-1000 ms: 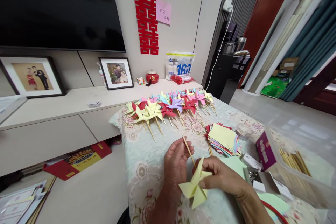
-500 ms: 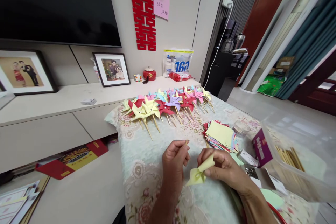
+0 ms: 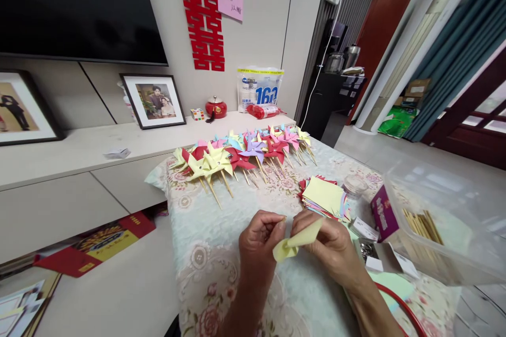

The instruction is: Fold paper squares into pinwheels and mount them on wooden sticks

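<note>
Left hand: the left hand (image 3: 259, 237) is curled, thumb and fingertips pinched on the top of a thin wooden stick (image 3: 283, 218); only the stick's tip shows, just beside the thumb.
Right hand: the right hand (image 3: 330, 245) is closed in a pinch on a yellow pinwheel (image 3: 294, 243), which hangs between the two hands, touching both.
Risk, paper: pinched this hard, a blade could crease or tear at the centre hole, I judge, if the hands pull apart.
Risk, stick: the grip sits at the very end of the stick, so it could slip out or poke a finger.
Risk, stack: the paper stack (image 3: 324, 197) lies just beyond the right hand; a sweep of the wrist could scatter it.
Count, hands: two, both the person's own.
Count, pinwheels in hand: one.
Count, finished pinwheels: a row of pinwheels (image 3: 241, 150) lies well beyond the hands, more than ten, too overlapped to count exactly.
Count, paper stacks: one.
Count, clear bins: one clear bin (image 3: 443, 205) to the right of the right hand, with sticks inside, too many to count.
Count, small jars: one small jar (image 3: 353, 186) beside the stack.
</note>
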Demonstrator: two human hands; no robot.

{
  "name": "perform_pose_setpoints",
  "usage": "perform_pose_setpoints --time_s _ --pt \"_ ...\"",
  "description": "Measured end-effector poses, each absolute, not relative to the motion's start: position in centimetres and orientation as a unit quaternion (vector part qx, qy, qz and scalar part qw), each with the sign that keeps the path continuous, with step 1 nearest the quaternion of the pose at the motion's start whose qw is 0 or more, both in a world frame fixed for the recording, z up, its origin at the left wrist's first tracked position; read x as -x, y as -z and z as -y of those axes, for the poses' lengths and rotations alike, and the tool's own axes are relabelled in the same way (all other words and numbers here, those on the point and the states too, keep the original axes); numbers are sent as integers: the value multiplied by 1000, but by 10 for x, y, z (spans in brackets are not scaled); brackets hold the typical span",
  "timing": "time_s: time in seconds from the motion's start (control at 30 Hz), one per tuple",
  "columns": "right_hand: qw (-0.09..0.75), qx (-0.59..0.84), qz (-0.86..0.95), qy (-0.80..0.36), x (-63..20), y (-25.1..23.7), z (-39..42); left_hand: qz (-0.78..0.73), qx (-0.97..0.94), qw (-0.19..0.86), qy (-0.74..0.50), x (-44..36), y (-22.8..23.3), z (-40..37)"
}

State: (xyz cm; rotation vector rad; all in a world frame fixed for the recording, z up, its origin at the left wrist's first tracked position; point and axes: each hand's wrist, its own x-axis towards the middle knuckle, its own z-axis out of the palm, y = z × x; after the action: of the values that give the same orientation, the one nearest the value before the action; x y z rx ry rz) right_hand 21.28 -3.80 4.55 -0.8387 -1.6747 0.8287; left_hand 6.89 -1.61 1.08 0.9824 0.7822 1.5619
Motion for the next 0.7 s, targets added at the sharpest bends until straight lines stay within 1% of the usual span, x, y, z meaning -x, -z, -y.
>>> perform_pose_setpoints --time_s 0.17,0.37,0.5,0.7 --pt "538 355 720 -257 -210 -45 36 -302 -459 508 -663 -68 -7 15" --pt "552 370 726 -180 -209 -47 36 -287 -465 534 -645 -68 -7 16" --pt "557 376 721 -170 -209 -47 36 -280 -463 539 -645 -69 -8 17" --pt "558 377 713 -196 -209 -45 36 -286 -446 553 -643 -71 -14 21"
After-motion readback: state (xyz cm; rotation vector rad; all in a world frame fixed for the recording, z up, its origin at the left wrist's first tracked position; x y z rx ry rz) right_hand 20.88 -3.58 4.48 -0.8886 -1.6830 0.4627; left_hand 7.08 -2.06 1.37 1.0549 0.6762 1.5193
